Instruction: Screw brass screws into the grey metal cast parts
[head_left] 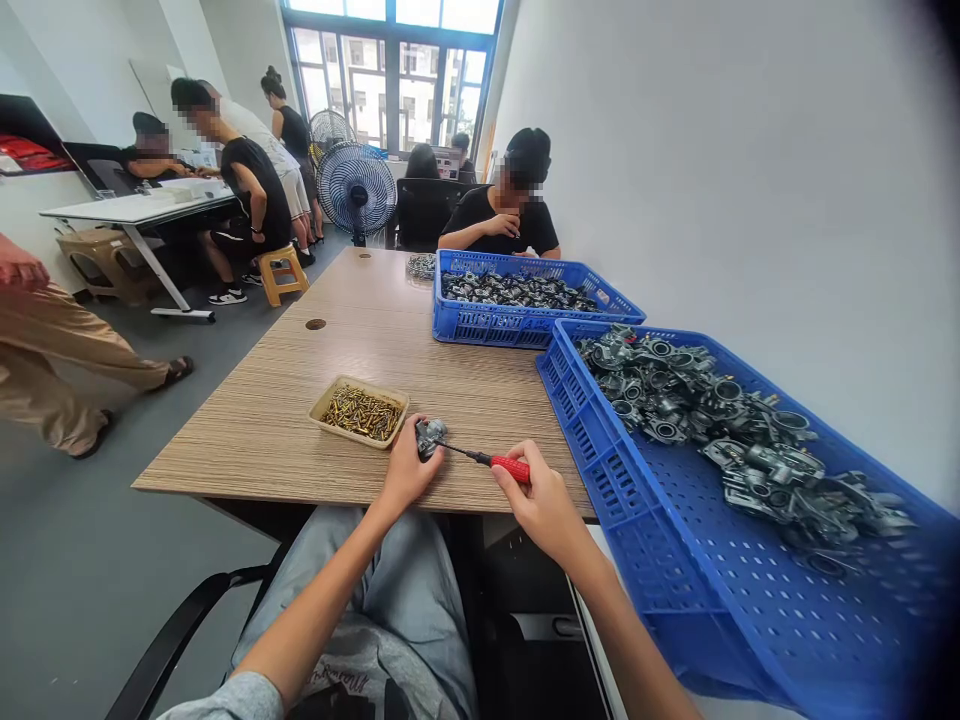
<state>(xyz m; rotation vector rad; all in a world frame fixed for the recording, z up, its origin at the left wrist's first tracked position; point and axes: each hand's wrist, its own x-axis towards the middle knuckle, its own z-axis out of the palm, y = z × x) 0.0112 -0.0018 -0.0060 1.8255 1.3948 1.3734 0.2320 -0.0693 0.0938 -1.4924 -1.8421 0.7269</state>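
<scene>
Close to the table's front edge, my left hand [409,465] is closed around a small grey metal casting [431,436] that looks like a carburetor body. My right hand [538,500] grips a screwdriver [510,467] by its red handle. Its dark shaft points left, and the tip meets the casting; exactly where it sits on the part is too small to make out. Just left of my left hand stands a shallow cream tray [319,421] holding many small brass-coloured pieces [361,412].
To my right, a blue crate [600,470] holds a heap of similar metal castings [675,385]. Another blue crate [487,325] with dark metal parts stands further back, a person [491,215] sitting behind it. A fan [356,190] stands beyond the wooden table [247,420]. Someone's legs [67,350] are at left.
</scene>
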